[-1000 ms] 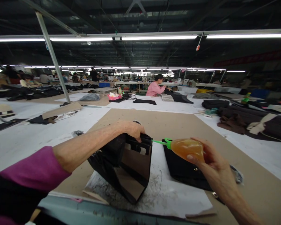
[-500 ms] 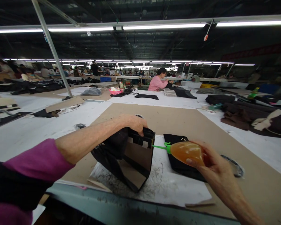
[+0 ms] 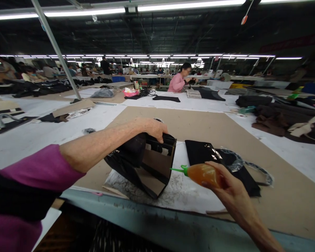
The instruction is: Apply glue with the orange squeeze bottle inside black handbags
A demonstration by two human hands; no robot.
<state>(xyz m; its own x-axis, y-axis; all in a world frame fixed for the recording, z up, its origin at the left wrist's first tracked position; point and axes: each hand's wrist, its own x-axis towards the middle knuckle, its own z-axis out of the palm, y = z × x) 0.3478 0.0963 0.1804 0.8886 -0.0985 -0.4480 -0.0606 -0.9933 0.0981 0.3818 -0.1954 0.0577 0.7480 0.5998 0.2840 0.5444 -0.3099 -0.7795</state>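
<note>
My left hand (image 3: pixel 155 129) grips the top edge of a black bag (image 3: pixel 131 178), fingers hooked over the rim. The bag is tilted on the table, its open side with a brown inner lining facing right. In my right hand (image 3: pixel 225 182) is a squeeze bottle (image 3: pixel 203 174) of amber liquid, held level. Its thin green nozzle points left, and the tip is at the bag's right edge; whether it touches, I cannot tell. Behind the bottle lies a black bag panel (image 3: pixel 196 150) with metal fittings and a plastic-wrapped handle (image 3: pixel 261 172).
Brown board (image 3: pixel 286 203) and stained white paper (image 3: pixel 186 201) cover the table. Dark fabric piles (image 3: pixel 270 120) lie at the right. A metal post (image 3: pixel 55 49) rises at the left. Across the table a person in pink (image 3: pixel 177 83) works beside a pink basket (image 3: pixel 130 92).
My right hand has shifted the bottle slightly left and down along the bag's edge, uncovering more of the black panel. The whole view has tilted downward. My left hand keeps its grip.
</note>
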